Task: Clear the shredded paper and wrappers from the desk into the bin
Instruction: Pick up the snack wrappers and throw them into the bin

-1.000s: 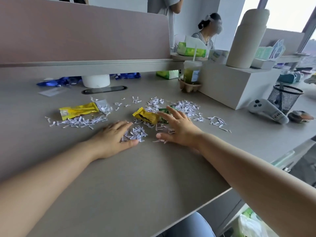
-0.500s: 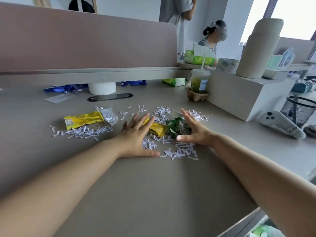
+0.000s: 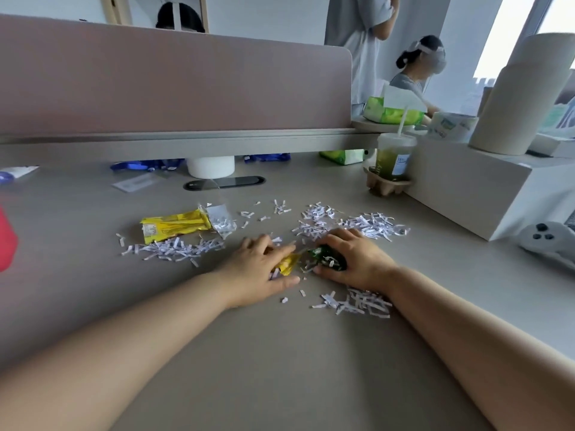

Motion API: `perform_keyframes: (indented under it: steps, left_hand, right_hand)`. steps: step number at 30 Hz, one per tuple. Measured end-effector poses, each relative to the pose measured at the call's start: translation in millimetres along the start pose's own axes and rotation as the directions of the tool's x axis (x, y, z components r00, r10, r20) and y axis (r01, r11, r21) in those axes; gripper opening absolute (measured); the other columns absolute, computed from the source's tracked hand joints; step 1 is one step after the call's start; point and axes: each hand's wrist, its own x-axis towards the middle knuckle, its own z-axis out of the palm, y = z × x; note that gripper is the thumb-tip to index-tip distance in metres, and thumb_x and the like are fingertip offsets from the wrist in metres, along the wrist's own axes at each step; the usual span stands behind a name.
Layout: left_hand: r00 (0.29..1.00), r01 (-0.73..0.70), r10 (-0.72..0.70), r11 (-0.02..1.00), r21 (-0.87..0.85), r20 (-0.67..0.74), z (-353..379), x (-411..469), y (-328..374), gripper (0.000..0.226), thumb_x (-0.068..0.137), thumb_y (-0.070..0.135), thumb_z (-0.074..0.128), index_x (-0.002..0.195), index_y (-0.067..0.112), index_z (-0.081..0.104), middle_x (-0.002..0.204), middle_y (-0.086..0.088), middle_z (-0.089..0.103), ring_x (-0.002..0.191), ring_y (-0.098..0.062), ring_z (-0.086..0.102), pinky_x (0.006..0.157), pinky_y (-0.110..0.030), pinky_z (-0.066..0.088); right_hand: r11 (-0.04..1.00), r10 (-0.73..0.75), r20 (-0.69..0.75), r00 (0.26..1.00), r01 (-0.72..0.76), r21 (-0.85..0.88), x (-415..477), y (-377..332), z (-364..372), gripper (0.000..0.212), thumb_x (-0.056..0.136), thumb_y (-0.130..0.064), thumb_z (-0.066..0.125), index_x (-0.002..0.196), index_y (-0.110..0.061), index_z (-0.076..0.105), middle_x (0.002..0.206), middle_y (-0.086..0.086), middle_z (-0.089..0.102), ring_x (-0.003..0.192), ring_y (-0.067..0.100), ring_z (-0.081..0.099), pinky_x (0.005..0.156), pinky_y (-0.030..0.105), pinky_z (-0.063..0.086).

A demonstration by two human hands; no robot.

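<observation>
A wide grey table [image 3: 93,306] carries everything, with a pink partition [image 3: 174,82] along its far edge. A white box [image 3: 473,188] stands at the right, a drink cup [image 3: 393,157] just beside it. The left hand [image 3: 258,269] lies cupped on the table, fingers [image 3: 281,251] curled over a small yellow wrapper [image 3: 287,264]. The right hand [image 3: 357,262] faces it, fingers curled around a crumpled green wrapper [image 3: 328,259]; the two wrappers nearly touch. A long yellow wrapper [image 3: 174,225] lies further left, a clear wrapper [image 3: 221,220] touching its right end. Shredded paper [image 3: 177,248] is scattered below it, more beyond the hands [image 3: 370,225] and beside the right wrist [image 3: 357,303]. No bin shows.
</observation>
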Motion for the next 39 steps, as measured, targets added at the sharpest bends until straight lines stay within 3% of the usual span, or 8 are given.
perform_keyframes:
  steps: [5, 11, 19, 23, 27, 31, 35, 39]
  left_hand:
    - [0.975, 0.064, -0.068, 0.998, -0.024, -0.209, -0.9, -30.9, -20.1, 0.071, 0.069, 0.073, 0.030, 0.115, 0.024, 0.052, 0.112, -0.006, 0.048, 0.109, -0.027, 0.042, 0.089, -0.034, 0.038]
    - [0.950, 0.129, -0.149, 0.987, -0.092, -0.274, -4.8, -51.2, -34.3, 0.036, 0.084, 0.050, 0.053, 0.078, 0.016, 0.044, 0.091, -0.014, 0.062, 0.086, -0.032, 0.058, 0.065, -0.034, 0.041]
    - [0.852, 0.292, -0.310, 0.950, -0.107, -0.423, -45.6, -118.3, -91.1, 0.046, 0.088, 0.045, 0.048, 0.108, 0.005, 0.059, 0.099, -0.019, 0.066, 0.094, -0.034, 0.059, 0.063, -0.032, 0.033]
    - [0.753, 0.339, -0.353, 0.931, -0.132, -0.555, -97.0, -143.8, -115.2, 0.043, 0.088, 0.041, 0.052, 0.100, 0.002, 0.061, 0.094, -0.024, 0.066, 0.089, -0.039, 0.059, 0.061, -0.032, 0.026]
    - [0.649, 0.315, -0.341, 0.934, -0.169, -0.680, -154.3, -163.5, -141.6, 0.050, 0.085, 0.050, 0.051, 0.084, 0.001, 0.062, 0.077, -0.021, 0.067, 0.068, -0.036, 0.059, 0.063, -0.040, 0.045]
    - [0.584, 0.353, -0.357, 0.920, -0.168, -0.729, -198.4, -182.3, -172.7, 0.042, 0.089, 0.042, 0.050, 0.070, 0.005, 0.052, 0.053, -0.003, 0.047, 0.063, -0.030, 0.050, 0.055, -0.033, 0.025]
    - [0.458, 0.463, -0.449, 0.857, -0.225, -0.767, -221.5, -204.3, -221.8, 0.038, 0.089, 0.039, 0.050, 0.076, 0.005, 0.058, 0.069, -0.011, 0.050, 0.072, -0.027, 0.048, 0.062, -0.030, 0.028]
    - [0.471, 0.589, -0.561, 0.775, -0.231, -0.681, -220.4, -215.6, -269.0, 0.049, 0.088, 0.046, 0.047, 0.096, -0.001, 0.058, 0.094, -0.026, 0.060, 0.094, -0.038, 0.059, 0.074, -0.036, 0.044]
  right_hand:
    - [0.994, -0.099, -0.111, 0.989, 0.094, -0.055, 5.1, -30.1, 3.8, 0.053, 0.078, -0.051, 0.055, 0.120, -0.020, 0.048, 0.117, 0.008, 0.060, 0.106, 0.031, 0.056, 0.089, 0.036, 0.048]
    - [0.992, -0.123, -0.024, 0.992, 0.123, 0.015, 20.2, -77.2, 10.3, 0.040, 0.081, -0.025, 0.059, 0.118, -0.016, 0.044, 0.103, 0.017, 0.065, 0.093, 0.034, 0.061, 0.073, 0.036, 0.048]
    - [0.916, -0.102, -0.189, 0.977, 0.166, 0.364, 68.0, -155.2, 0.6, 0.024, 0.082, -0.012, 0.062, 0.103, -0.005, 0.054, 0.092, 0.018, 0.068, 0.084, 0.031, 0.064, 0.066, 0.026, 0.043]
    - [0.855, -0.130, -0.311, 0.942, 0.265, 0.446, 106.6, -205.1, -27.5, 0.022, 0.083, -0.015, 0.062, 0.101, -0.003, 0.056, 0.083, 0.010, 0.061, 0.072, 0.022, 0.057, 0.055, 0.012, 0.035]
    - [0.783, -0.173, -0.397, 0.902, 0.370, 0.500, 143.7, -258.1, -57.6, 0.015, 0.084, -0.016, 0.060, 0.091, -0.004, 0.054, 0.075, 0.009, 0.057, 0.069, 0.027, 0.056, 0.052, 0.024, 0.034]
    - [0.731, -0.195, -0.471, 0.860, 0.448, 0.514, 177.8, -310.4, -80.3, 0.019, 0.084, -0.017, 0.059, 0.091, 0.000, 0.056, 0.073, 0.010, 0.058, 0.061, 0.020, 0.051, 0.051, 0.018, 0.036]
    - [0.643, -0.208, -0.485, 0.850, 0.492, 0.587, 210.7, -361.4, -88.2, 0.010, 0.084, -0.015, 0.058, 0.080, -0.013, 0.049, 0.058, -0.008, 0.046, 0.052, 0.004, 0.042, 0.043, 0.004, 0.034]
    - [0.579, -0.210, -0.500, 0.840, 0.519, 0.629, 239.2, -407.5, -82.5, 0.011, 0.085, -0.015, 0.057, 0.080, -0.014, 0.048, 0.060, -0.012, 0.045, 0.054, 0.000, 0.042, 0.044, 0.000, 0.034]
